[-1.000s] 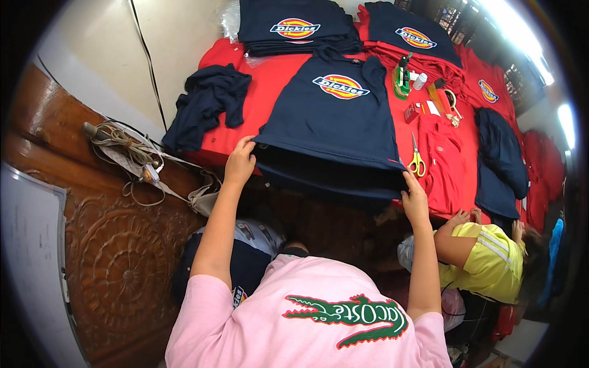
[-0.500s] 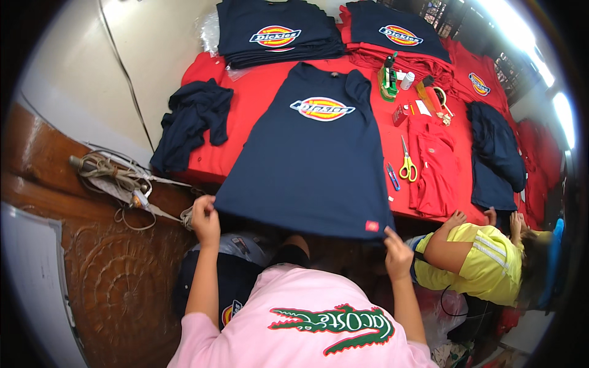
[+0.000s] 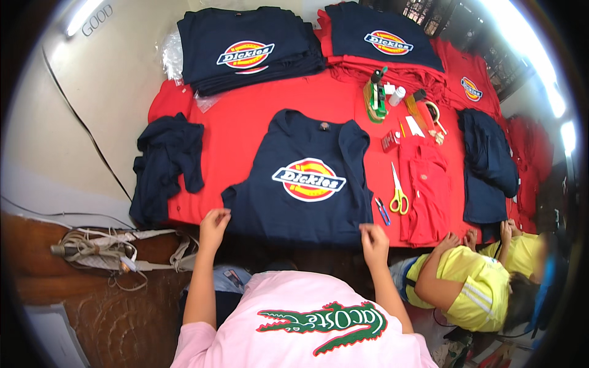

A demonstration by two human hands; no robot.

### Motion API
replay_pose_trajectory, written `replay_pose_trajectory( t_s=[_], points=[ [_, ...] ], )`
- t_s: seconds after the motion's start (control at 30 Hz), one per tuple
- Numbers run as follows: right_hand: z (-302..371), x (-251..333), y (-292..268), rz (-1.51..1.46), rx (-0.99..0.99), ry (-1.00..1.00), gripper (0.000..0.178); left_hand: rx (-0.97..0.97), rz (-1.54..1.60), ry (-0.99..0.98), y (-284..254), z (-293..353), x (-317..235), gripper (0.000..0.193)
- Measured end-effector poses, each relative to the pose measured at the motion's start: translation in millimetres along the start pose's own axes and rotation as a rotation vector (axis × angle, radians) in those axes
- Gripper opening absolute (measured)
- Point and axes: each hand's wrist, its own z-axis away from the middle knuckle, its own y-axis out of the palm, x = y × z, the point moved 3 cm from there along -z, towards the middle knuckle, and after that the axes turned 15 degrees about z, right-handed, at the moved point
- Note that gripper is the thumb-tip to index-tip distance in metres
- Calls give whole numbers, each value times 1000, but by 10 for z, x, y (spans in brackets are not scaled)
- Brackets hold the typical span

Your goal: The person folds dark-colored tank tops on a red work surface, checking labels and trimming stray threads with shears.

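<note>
A navy shirt (image 3: pixel 288 211) with a round red, yellow and white print lies face up on the red-covered table, its neck pointing away from me and its lower part dropping past the near edge. My left hand (image 3: pixel 214 226) is closed at the shirt's left side, fingertips pinched together. At its right side my right hand (image 3: pixel 374 240) pinches the cloth near the table edge. The shirt's hem is out of sight below the edge. Right of the shirt lie blue thread snips (image 3: pixel 383 211) and yellow-handled scissors (image 3: pixel 399 199).
Navy shirt stacks (image 3: pixel 251 61) stand at the back. A crumpled navy garment (image 3: pixel 165 162) lies left. Folded red garments (image 3: pixel 423 193), a green tape dispenser (image 3: pixel 375 98) and a white bottle (image 3: pixel 397 95) are at right. Coworkers in yellow (image 3: pixel 463 279) work at the right edge; coiled cords (image 3: pixel 98 248) are left.
The shirt has slid toward me, so its print sits nearer and its lower part has gone over the edge. My hands have moved from the hem corners to its sides, closer together.
</note>
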Motion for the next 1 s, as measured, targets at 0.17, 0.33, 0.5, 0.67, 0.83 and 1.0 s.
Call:
replay_pose_trajectory(
  t_s=[0.17,0.33,0.5,0.67,0.83,1.0],
  points=[
    [-1880,255,682,-650,40,309,26,2,165,-80,865,-1729,-150,34],
    [-2854,342,1131,262,116,533,81,69,731,-548,1630,-2603,-283,54],
    [-3182,177,1305,-1145,323,1004,46,135,1092,-919,2050,-2859,-625,64],
    [-3629,490,517,-1465,171,686,27,612,1455,-883,2076,-2795,-926,77],
    [-3566,1094,-220,-1477,423,435,42,758,1428,-668,2016,-2976,-1780,59],
    [-3132,874,-843,-1025,350,468,15,477,1336,-367,1060,-3294,-1897,37]
  ],
)
